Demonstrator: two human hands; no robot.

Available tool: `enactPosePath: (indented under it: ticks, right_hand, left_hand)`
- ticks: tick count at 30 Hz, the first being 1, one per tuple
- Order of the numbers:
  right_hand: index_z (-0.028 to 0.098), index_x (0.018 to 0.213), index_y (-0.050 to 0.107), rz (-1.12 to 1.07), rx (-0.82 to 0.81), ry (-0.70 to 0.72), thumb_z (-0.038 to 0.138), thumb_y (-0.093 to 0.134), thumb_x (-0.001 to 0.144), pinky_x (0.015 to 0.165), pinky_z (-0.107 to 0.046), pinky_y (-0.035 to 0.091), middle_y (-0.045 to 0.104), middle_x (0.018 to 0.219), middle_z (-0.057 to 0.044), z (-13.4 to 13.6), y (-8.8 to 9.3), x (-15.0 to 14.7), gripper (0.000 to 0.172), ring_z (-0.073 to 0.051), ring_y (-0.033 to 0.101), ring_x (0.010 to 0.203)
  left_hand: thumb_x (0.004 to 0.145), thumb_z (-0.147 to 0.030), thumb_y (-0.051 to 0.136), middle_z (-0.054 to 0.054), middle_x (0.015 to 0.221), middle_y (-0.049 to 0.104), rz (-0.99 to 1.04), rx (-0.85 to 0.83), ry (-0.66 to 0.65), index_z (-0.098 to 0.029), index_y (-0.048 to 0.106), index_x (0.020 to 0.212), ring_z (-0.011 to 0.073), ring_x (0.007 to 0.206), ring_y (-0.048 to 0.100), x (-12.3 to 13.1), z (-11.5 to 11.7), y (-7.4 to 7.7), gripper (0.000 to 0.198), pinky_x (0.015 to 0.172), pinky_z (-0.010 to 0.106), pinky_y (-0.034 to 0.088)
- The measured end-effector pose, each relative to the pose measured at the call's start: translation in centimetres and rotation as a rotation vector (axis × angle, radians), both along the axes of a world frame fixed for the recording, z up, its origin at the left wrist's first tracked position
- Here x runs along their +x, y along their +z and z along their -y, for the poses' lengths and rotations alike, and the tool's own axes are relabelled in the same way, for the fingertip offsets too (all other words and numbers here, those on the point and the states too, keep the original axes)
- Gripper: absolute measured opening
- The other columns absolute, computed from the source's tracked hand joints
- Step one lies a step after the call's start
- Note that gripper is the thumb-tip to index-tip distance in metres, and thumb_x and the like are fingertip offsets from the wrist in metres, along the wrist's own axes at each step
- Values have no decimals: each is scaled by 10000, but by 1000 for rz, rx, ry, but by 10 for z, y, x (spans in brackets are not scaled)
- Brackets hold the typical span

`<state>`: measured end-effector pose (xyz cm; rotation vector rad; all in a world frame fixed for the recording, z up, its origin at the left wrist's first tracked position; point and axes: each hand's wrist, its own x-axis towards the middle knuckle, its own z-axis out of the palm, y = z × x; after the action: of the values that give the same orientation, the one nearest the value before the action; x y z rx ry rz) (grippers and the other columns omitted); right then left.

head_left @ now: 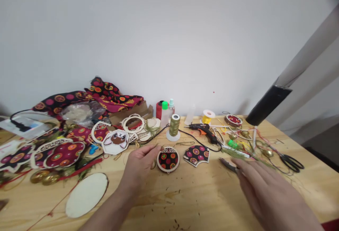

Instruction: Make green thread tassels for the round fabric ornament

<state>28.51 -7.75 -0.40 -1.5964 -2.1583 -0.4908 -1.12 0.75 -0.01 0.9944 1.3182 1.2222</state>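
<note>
My left hand (141, 164) is closed on the left edge of a round ornament (168, 161), pinched between thumb and fingers. The ornament has a pale wooden rim, dark patterned fabric and a fretwork band across its top. To its right lies a fan-shaped piece (196, 154) covered in the same kind of fabric. Over on the right, my right hand (261, 185) is closed around a dark pointed metal tool (228, 165). Only the tool's tip shows; the fingers cover the rest, so its exact kind is hidden.
A glue gun (203, 130) with its cord lies behind the pieces, beside a green thread spool (174, 126). Black-handled scissors (292, 163) rest at right. Fabric-covered ornaments (65, 154) and an oval board (87, 195) occupy the left. Bottles (164, 114) stand near the wall.
</note>
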Motion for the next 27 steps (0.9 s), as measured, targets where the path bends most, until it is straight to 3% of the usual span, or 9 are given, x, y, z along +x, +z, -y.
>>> enactPosePath:
  ticks: [3, 6, 9, 12, 17, 22, 25, 27]
  right_hand:
    - [144, 877, 661, 118, -123, -102, 282, 439, 797, 633, -406, 530, 706, 833, -148, -7, -13, 39, 274, -291, 664, 729]
    - [109, 926, 664, 117, -246, -164, 258, 448, 762, 654, -388, 551, 715, 854, -165, -1, -43, 69, 310, -289, 677, 751]
    - [87, 997, 655, 80, -309, -224, 225, 441, 742, 698, -392, 557, 710, 912, -163, 3, -65, 78, 360, -289, 673, 811]
    - [91, 1054, 637, 41, -344, -233, 273, 447, 777, 724, -410, 550, 700, 939, -157, -2, -70, 74, 382, -292, 661, 841]
    - [97, 1037, 632, -29, -369, -181, 291, 455, 790, 759, -396, 538, 672, 970, -169, -10, -60, 66, 361, -285, 644, 892]
    - [159, 957, 627, -192, -402, -182, 303, 501, 757, 655, -361, 549, 655, 896, -136, -1, -28, 53, 278, -265, 659, 791]
    - [174, 1008, 588, -444, -473, -71, 314, 533, 752, 682, -324, 537, 643, 922, -130, 5, -3, 25, 297, -248, 645, 817]
    - [188, 972, 585, -684, -673, 47, 361, 524, 799, 720, -294, 518, 634, 913, -108, 4, 7, -1, 252, -222, 623, 839]
  left_hand:
    - [625, -369, 716, -54, 426, 496, 11, 4, 10, -140, 721, 644, 66, 428, 335, 0, 1, 2, 230, 414, 182, 268]
    - [634, -363, 710, -67, 397, 460, 6, 8, 23, -144, 728, 659, 63, 416, 317, 0, 1, 2, 222, 409, 180, 271]
    - [632, -340, 709, -71, 387, 444, -11, 12, 37, -147, 732, 662, 64, 412, 319, 0, 1, 2, 197, 404, 180, 270]
    - [627, -323, 706, -71, 384, 438, -32, 18, 44, -147, 733, 654, 68, 411, 327, 0, 1, 3, 180, 402, 185, 272]
    - [625, -338, 708, -78, 371, 414, -53, 22, 28, -144, 725, 633, 68, 404, 318, 1, 1, 4, 195, 399, 189, 264]
    - [644, -368, 700, -76, 389, 447, -59, 36, 16, -154, 728, 662, 72, 407, 327, 0, 0, 2, 217, 408, 192, 262]
    - [645, -371, 702, -54, 443, 530, -63, 49, 1, -162, 734, 670, 86, 420, 368, 0, 1, 2, 214, 421, 205, 288]
    - [641, -366, 709, -35, 495, 587, -67, 57, -11, -165, 737, 672, 97, 438, 403, 0, 2, 1, 205, 432, 213, 311]
